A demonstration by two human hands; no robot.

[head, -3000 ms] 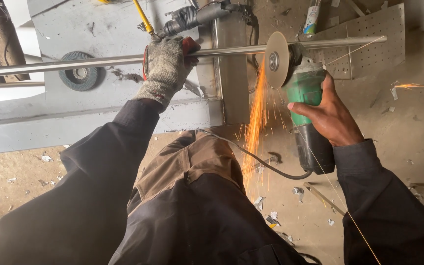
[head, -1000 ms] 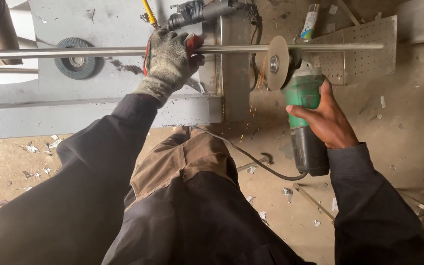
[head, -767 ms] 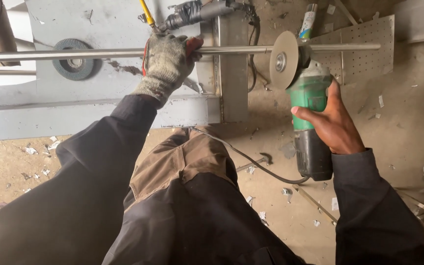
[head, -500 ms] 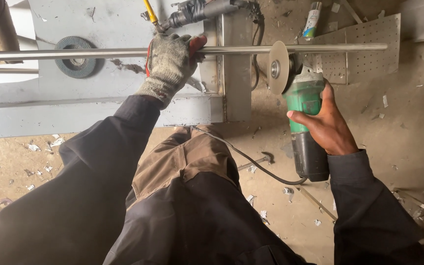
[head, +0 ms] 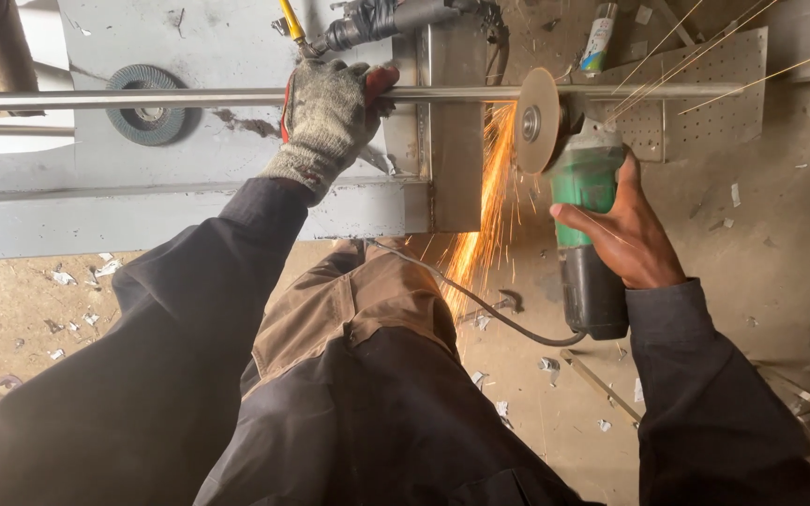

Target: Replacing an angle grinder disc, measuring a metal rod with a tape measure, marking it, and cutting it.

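Head view: gloved left hand (head: 328,117) grips the rod (head: 189,96) at eleven o'clock; right hand (head: 625,234) clamps the grinder (head: 585,201), sparks (head: 482,225) flying.

Metal rod (head: 189,96): long, thin, silvery round bar, lying level across the top of the view, from the left edge past a steel post to a perforated plate on the right; gripped by the gloved left hand (head: 328,120) left of the post.
Angle grinder (head: 585,225): green body with black rear handle and black cord, held upright in the bare right hand (head: 625,234), head uppermost.
Grinder disc (head: 537,121): round, greyish, edge-on to the rod and touching it just right of the post.
Sparks (head: 485,215): orange shower falling below the rod, thin streaks flying up to the right.
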